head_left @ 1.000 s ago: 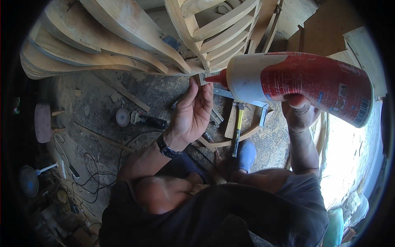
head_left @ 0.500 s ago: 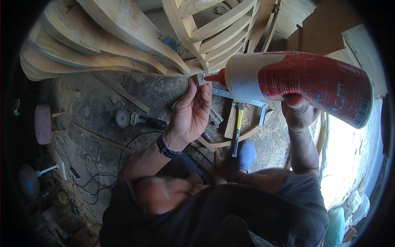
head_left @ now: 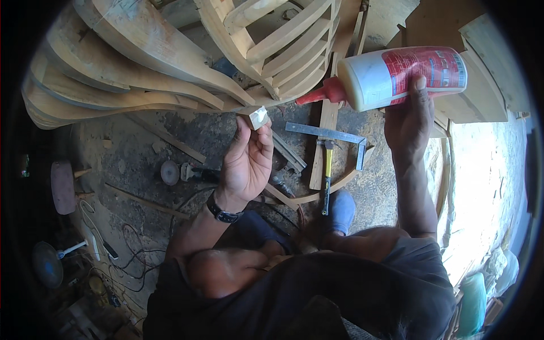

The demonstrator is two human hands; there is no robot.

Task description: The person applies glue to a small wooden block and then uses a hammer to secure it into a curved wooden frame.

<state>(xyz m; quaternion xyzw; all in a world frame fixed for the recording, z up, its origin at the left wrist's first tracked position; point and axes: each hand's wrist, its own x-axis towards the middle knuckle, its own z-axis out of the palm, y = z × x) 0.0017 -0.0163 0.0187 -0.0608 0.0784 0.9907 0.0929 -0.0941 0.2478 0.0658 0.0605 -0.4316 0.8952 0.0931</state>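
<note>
Red and white, the bottle [head_left: 405,79] lies tipped on its side over on the right, the right hand [head_left: 409,127] wrapped around it from the near side, and its red nozzle [head_left: 326,92] points left, clear of the wood block [head_left: 249,120]. And there's that small block, mid-scene, in a narrow pinch between the thumb and fingers of the left hand [head_left: 246,164], a white smear [head_left: 259,117] across its end! Just beyond, on the far side, curves the pale wooden frame [head_left: 141,51], sweeping off left; whether block and frame touch, I can't make out. On the floor between the arms lie a yellow-handled hammer [head_left: 328,164] and a metal square [head_left: 326,133]; a grinder [head_left: 195,173] rests left of the left wrist.
</note>
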